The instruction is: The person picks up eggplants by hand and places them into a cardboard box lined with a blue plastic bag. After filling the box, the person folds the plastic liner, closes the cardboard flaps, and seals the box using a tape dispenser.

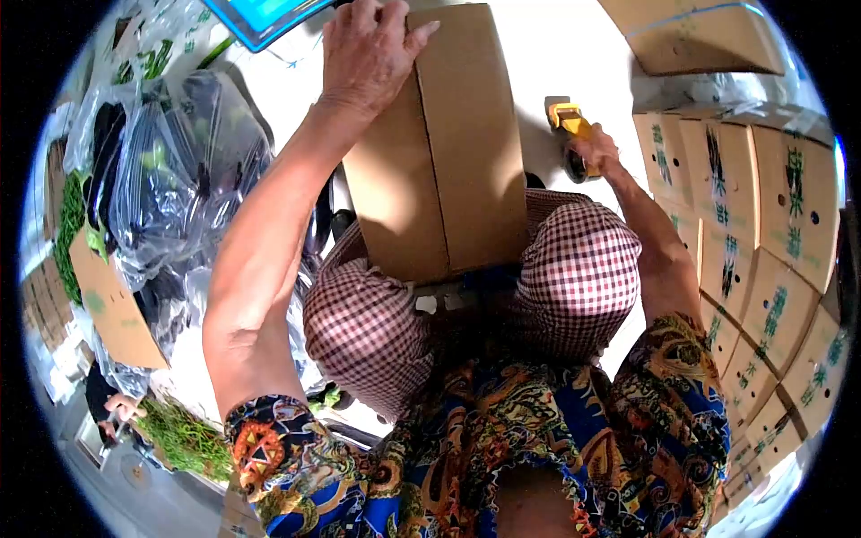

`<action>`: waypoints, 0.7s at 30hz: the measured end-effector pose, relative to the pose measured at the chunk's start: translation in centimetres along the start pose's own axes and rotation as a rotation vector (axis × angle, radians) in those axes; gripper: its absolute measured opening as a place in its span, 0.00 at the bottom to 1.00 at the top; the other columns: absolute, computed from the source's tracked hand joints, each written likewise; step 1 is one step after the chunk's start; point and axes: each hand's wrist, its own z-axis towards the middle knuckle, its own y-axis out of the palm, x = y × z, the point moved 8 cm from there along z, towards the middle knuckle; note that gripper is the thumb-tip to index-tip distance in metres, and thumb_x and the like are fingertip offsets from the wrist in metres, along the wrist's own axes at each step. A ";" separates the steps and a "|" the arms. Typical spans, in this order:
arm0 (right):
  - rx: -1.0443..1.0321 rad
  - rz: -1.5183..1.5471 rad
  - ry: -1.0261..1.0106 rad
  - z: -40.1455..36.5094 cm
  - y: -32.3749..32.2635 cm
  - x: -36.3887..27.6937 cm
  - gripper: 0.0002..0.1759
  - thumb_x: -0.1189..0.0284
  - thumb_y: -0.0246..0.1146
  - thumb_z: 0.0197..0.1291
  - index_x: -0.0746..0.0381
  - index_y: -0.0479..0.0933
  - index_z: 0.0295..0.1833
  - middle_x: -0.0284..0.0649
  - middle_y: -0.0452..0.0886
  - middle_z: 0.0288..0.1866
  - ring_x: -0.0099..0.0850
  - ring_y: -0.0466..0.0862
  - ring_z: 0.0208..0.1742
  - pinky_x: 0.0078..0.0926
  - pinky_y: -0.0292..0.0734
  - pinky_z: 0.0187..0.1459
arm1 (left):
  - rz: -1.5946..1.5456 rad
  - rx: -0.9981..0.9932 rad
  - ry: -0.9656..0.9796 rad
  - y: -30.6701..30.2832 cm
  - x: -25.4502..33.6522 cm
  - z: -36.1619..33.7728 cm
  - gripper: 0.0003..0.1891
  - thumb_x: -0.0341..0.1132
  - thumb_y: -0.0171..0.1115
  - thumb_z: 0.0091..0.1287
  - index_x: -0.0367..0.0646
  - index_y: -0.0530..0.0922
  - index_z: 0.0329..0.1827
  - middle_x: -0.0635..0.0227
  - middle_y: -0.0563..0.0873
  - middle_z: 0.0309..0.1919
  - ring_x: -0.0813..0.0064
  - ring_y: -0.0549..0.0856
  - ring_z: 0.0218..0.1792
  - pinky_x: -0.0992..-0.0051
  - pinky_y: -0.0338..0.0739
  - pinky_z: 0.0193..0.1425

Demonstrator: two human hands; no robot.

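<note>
A closed cardboard box [475, 134] stands between my knees, a seam running lengthwise down its upper face. My left hand [369, 58] grips the box at its far left corner, thumb lying on the top and fingers over the edge. To the right of the box, my right hand [595, 151] is closed around a yellow tape dispenser [571, 121], held low over the white floor. Part of the dispenser is hidden by my fingers.
Stacked cardboard boxes [726, 179] with green print line the right side, and another box [704, 40] lies at the far right. Clear plastic bags [193, 152] of dark produce fill the left. A blue-framed screen or crate [260, 18] is at the top; another person's hand [124, 408] shows lower left near green stalks [184, 439].
</note>
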 end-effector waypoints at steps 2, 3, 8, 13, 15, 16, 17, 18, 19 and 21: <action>-0.055 0.508 -0.217 0.2 1.2 2.9 0.31 0.56 0.68 0.54 0.66 0.68 0.55 0.46 0.80 0.46 0.34 0.80 0.47 0.33 0.76 0.47 | -0.025 -0.014 0.008 0.2 -0.2 -0.4 0.18 0.54 0.59 0.67 0.47 0.78 0.43 0.64 0.75 0.37 0.59 0.78 0.41 0.57 0.74 0.44; -0.053 0.388 -0.054 -4.1 -2.2 -0.3 0.30 0.58 0.68 0.54 0.65 0.69 0.56 0.43 0.79 0.46 0.32 0.78 0.48 0.32 0.74 0.49 | -0.039 -0.014 0.020 0.4 -0.2 -0.2 0.19 0.54 0.58 0.67 0.47 0.78 0.43 0.64 0.75 0.38 0.60 0.77 0.41 0.57 0.74 0.44; 0.048 0.964 -0.269 -14.1 -13.7 -9.1 0.27 0.67 0.69 0.54 0.61 0.70 0.58 0.32 0.75 0.46 0.25 0.73 0.47 0.24 0.67 0.53 | -0.016 0.027 0.035 1.1 0.5 0.9 0.19 0.54 0.56 0.69 0.45 0.77 0.44 0.61 0.75 0.38 0.60 0.77 0.40 0.55 0.72 0.45; 0.049 1.009 -0.432 -20.0 -18.9 -18.2 0.26 0.68 0.69 0.54 0.62 0.71 0.58 0.33 0.77 0.47 0.24 0.75 0.50 0.23 0.69 0.55 | -0.069 -0.075 -0.017 2.2 1.8 1.6 0.21 0.55 0.54 0.69 0.44 0.77 0.45 0.59 0.75 0.39 0.59 0.78 0.44 0.58 0.71 0.47; 0.044 0.960 -0.506 -21.5 -20.0 -20.8 0.29 0.67 0.69 0.53 0.62 0.70 0.60 0.34 0.78 0.49 0.25 0.75 0.51 0.24 0.69 0.56 | -0.083 -0.101 -0.053 2.3 1.6 1.8 0.21 0.55 0.55 0.69 0.44 0.76 0.45 0.59 0.76 0.41 0.58 0.78 0.47 0.57 0.71 0.49; 0.063 0.928 -0.527 -22.7 -20.4 -22.4 0.31 0.66 0.69 0.52 0.61 0.70 0.61 0.35 0.78 0.50 0.25 0.75 0.52 0.24 0.68 0.57 | -0.111 -0.127 -0.065 2.1 1.7 1.6 0.21 0.54 0.55 0.69 0.44 0.76 0.45 0.59 0.77 0.42 0.58 0.78 0.47 0.56 0.71 0.49; 0.049 0.880 -0.567 -23.2 -20.7 -23.6 0.32 0.66 0.70 0.50 0.62 0.70 0.61 0.35 0.78 0.52 0.25 0.76 0.53 0.24 0.68 0.59 | -0.140 -0.148 -0.078 2.1 1.8 1.7 0.20 0.54 0.55 0.69 0.44 0.76 0.44 0.59 0.77 0.42 0.58 0.78 0.48 0.56 0.71 0.50; 0.051 0.848 -0.605 -24.0 -20.9 -25.0 0.33 0.67 0.71 0.50 0.62 0.69 0.62 0.35 0.77 0.52 0.26 0.76 0.54 0.24 0.68 0.59 | -0.210 -0.004 -0.041 1.5 1.9 1.6 0.17 0.51 0.55 0.70 0.45 0.76 0.45 0.61 0.78 0.43 0.61 0.78 0.47 0.56 0.70 0.51; 0.053 0.815 -0.645 -25.0 -21.1 -26.6 0.34 0.67 0.72 0.49 0.62 0.69 0.62 0.36 0.77 0.53 0.26 0.76 0.54 0.25 0.69 0.59 | -0.302 0.123 -0.038 0.4 1.6 1.7 0.17 0.50 0.55 0.70 0.45 0.77 0.46 0.62 0.78 0.42 0.61 0.78 0.46 0.58 0.71 0.51; 0.006 0.781 -0.714 -25.9 -21.1 -29.0 0.36 0.70 0.74 0.47 0.62 0.68 0.62 0.36 0.77 0.51 0.26 0.77 0.54 0.25 0.70 0.58 | -0.478 0.379 -0.018 -2.2 1.0 1.4 0.16 0.49 0.55 0.70 0.46 0.77 0.47 0.63 0.78 0.42 0.62 0.78 0.45 0.62 0.71 0.51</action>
